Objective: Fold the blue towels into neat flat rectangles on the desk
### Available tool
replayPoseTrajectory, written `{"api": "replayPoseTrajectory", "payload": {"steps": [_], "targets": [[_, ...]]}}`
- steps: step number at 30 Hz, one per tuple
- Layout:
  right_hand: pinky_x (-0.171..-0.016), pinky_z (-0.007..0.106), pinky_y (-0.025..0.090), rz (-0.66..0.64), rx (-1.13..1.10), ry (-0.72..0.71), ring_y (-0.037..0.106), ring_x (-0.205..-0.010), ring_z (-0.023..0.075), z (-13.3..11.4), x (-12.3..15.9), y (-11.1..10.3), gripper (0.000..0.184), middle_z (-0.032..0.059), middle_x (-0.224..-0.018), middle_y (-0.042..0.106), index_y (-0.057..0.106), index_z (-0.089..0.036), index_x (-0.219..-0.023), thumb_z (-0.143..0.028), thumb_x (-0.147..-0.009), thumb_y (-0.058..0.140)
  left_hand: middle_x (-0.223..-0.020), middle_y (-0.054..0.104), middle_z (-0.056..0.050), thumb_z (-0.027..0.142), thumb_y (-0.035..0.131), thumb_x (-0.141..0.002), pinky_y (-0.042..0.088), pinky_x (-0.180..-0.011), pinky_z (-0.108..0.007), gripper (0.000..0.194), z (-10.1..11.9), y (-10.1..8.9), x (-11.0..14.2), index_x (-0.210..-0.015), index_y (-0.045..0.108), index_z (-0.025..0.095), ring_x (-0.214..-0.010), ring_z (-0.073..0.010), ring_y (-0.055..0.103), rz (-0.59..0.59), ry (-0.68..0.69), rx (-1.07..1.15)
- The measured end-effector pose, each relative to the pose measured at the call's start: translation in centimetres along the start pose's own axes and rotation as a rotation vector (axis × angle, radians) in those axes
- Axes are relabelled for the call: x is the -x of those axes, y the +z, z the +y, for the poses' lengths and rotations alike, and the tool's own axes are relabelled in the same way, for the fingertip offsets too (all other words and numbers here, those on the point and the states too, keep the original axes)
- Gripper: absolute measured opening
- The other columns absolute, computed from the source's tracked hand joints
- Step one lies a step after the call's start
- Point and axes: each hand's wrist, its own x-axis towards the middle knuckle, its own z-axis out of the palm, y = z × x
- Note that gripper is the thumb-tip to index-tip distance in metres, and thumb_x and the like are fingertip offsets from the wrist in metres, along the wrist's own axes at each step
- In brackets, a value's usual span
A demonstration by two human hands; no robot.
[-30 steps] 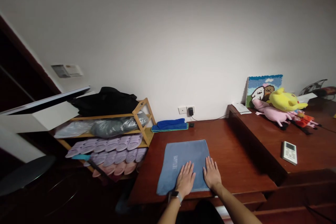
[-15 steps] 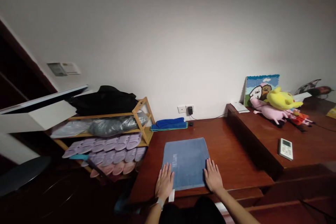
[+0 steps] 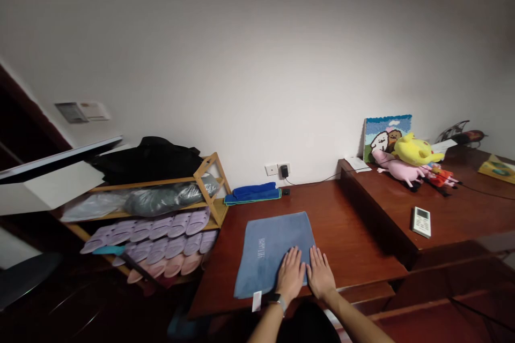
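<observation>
A blue-grey towel (image 3: 261, 262) lies flat on the reddish-brown desk (image 3: 341, 225), with small light lettering on its left half. A white label (image 3: 256, 301) sticks out from its near edge, over the desk front. Flat on the towel's near right part rests my left hand (image 3: 292, 273), fingers stretched forward and a watch on the wrist. My right hand (image 3: 321, 273) lies palm down just beside it, on the towel's right edge, with its fingers extended too. Neither hand grips anything.
Folded bright blue cloths (image 3: 253, 193) lie at the desk's back edge near a plugged-in charger (image 3: 284, 171). A shoe rack (image 3: 217, 193) with slippers stands left. The higher surface at right carries plush toys (image 3: 418, 150), a picture (image 3: 387, 134) and a white remote control (image 3: 421, 222).
My left hand has slid from the towel's left edge across to its right side, next to my right hand. The view has turned slightly to the right.
</observation>
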Motion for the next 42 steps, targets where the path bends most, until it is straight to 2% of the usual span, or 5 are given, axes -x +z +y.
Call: {"api": "replayPoseTrajectory", "payload": {"steps": [5, 16, 30, 37, 42], "targets": [[-0.130, 0.043, 0.009, -0.003, 0.008, -0.007, 0.008, -0.158, 0.0227, 0.1, 0.0, 0.2, 0.067, 0.0049, -0.169, 0.010, 0.022, -0.010, -0.162, -0.039, -0.102, 0.019, -0.168, 0.030, -0.006, 0.051, 0.019, -0.107, 0.024, -0.128, -0.049, 0.064, 1.3, 0.3, 0.2, -0.161, 0.032, 0.021, -0.156, -0.0240, 0.026, -0.104, -0.026, 0.031], [-0.129, 0.044, 0.011, 0.060, -0.010, 0.003, 0.013, -0.158, 0.0231, 0.8, -0.3, 1.5, 0.068, 0.0065, -0.168, 0.014, 0.024, -0.010, -0.162, -0.043, -0.103, 0.021, -0.166, 0.032, -0.011, 0.048, 0.028, -0.105, 0.027, -0.126, -0.048, 0.065, -14.1, -2.2, 10.2, -0.159, 0.036, 0.012, -0.154, -0.0258, 0.029, 0.038, -0.364, -0.170], [-0.129, 0.048, 0.011, -0.014, -0.041, -0.138, 0.013, -0.158, 0.0245, -0.9, 2.3, -0.5, 0.062, 0.0018, -0.169, 0.015, 0.030, -0.028, -0.161, -0.054, -0.105, 0.023, -0.169, 0.019, -0.011, 0.049, 0.024, -0.105, 0.022, -0.127, -0.048, 0.067, -13.9, -3.1, 8.7, -0.161, 0.029, 0.013, -0.157, -0.0243, 0.018, -0.152, -0.387, -0.046], [-0.129, 0.053, 0.012, 0.052, 0.006, -0.011, 0.019, -0.156, 0.0265, 5.4, 1.0, -2.5, 0.061, -0.0004, -0.166, 0.027, 0.042, -0.031, -0.156, -0.056, -0.103, 0.025, -0.170, 0.021, -0.001, 0.048, 0.018, -0.107, 0.016, -0.128, -0.054, 0.058, -11.2, -5.3, 5.8, -0.160, 0.031, 0.031, -0.157, -0.0222, 0.019, -0.206, -0.301, -0.012], [-0.128, 0.057, 0.013, 0.108, 0.063, 0.173, 0.020, -0.156, 0.0307, 8.7, 0.5, -4.2, 0.061, -0.0012, -0.163, 0.036, 0.055, -0.035, -0.148, -0.061, -0.100, 0.028, -0.167, 0.027, -0.006, 0.045, 0.028, -0.104, 0.019, -0.127, -0.050, 0.059, -13.9, -5.5, 4.7, -0.158, 0.037, 0.025, -0.156, -0.0252, 0.024, -0.161, -0.398, -0.214]]}}
